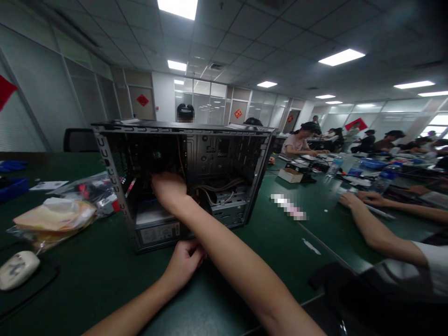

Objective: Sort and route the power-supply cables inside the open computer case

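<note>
We can read no words or numbers with certainty. The printed label [159, 233] low in the computer case [182, 130] is too small and blurred for us, as are the red diamond signs [143, 100] on the doors [135, 112] behind and the dark marking [16, 268] on the white rounded object [30, 262].

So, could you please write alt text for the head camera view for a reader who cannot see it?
A person's right hand reaches inside an open computer case on a green table, fingers hidden, while the left hand is low in front. Plastic bags lie to the left; co-workers are at right.
</note>
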A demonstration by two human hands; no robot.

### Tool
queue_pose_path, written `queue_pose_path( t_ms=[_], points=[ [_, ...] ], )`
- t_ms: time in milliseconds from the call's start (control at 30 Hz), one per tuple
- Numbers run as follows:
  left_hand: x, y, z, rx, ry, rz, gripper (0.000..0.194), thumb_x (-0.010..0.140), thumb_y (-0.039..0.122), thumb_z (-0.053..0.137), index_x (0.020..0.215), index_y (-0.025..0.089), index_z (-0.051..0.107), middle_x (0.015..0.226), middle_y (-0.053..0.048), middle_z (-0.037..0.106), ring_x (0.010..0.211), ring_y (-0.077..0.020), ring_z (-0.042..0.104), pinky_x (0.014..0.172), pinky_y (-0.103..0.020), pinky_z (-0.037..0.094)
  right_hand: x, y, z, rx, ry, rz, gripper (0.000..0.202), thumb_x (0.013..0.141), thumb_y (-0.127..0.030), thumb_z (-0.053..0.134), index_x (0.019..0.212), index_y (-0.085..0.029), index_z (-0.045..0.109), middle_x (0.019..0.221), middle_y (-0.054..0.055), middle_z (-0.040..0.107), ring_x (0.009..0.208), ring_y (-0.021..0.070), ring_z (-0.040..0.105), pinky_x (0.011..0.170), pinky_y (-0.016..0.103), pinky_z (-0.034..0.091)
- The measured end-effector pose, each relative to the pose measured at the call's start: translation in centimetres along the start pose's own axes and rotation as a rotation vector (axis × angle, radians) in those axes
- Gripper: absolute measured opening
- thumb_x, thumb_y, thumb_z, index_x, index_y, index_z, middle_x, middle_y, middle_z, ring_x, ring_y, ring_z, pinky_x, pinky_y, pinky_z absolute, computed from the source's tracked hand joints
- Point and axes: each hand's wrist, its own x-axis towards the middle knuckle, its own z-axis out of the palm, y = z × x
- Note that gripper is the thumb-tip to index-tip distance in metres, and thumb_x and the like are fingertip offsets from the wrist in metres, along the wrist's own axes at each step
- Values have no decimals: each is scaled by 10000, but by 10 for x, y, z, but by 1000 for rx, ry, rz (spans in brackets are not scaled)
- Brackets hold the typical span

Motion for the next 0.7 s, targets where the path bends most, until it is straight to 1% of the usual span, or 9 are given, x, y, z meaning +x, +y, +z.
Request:
queue_pose_path(
  t_ms=[133,267,333,433,467,533,600,633,700],
  points=[
    [1,-7,1,-6,8,1,321,781,372,552,544,156,536,465,20,463,469,-114,378,474,-240,281,2,-4,3,-13,1,7,260,980,-136,429,1022,-98,683,988,178,727,893,245,717,737,332,568],
    [2,-3,-3,-36,45,-4,340,774,403,576,545,154,549,458,16,472,465,-120,397,474,-246,300,1,-2,1,15,48,7,240,971,-150,460,975,-127,699,943,141,737,863,267,721,676,339,569],
    [4,2,-9,-88,89,14,308,778,401,601,605,147,584,472,20,491,465,-123,419,479,-246,330,1,2,-1,49,76,7,249,980,-186,459,970,-135,702,933,133,738,841,271,720,661,341,563],
    [7,15,-20,-223,184,56,205,768,344,658,778,140,644,552,16,567,497,-131,482,520,-249,409,3,7,-2,89,77,5,288,1003,-259,427,991,-155,694,937,127,737,818,257,714,661,334,558],
    [8,20,-24,-286,226,74,193,758,320,679,826,141,656,619,-2,616,550,-144,531,561,-253,445,4,8,-1,93,69,0,296,1006,-275,420,992,-160,692,934,126,737,813,251,711,663,328,557],
    [10,31,-30,-436,300,104,258,730,280,717,948,147,677,882,-64,707,789,-198,631,704,-268,501,4,8,0,95,58,-13,312,1008,-292,406,981,-162,687,917,122,736,803,246,708,664,317,552],
    [10,44,-35,-593,318,97,314,727,270,722,1018,160,679,1078,-88,701,981,-238,630,792,-279,512,0,8,-1,90,89,-36,334,1015,-306,380,970,-164,680,890,111,733,788,246,705,657,311,540],
    [10,50,-38,-657,311,89,316,730,264,718,1029,166,682,1113,-85,695,1025,-243,621,816,-283,515,-3,9,-2,85,111,-47,347,1018,-320,367,966,-167,674,866,102,729,770,243,702,646,306,531],
    [11,60,-42,-780,295,80,280,738,250,701,1010,183,690,1105,-66,699,1048,-239,614,845,-298,524,-14,15,-6,67,176,-78,356,1021,-354,352,968,-180,659,830,81,719,728,227,692,622,289,507]
  ],
)
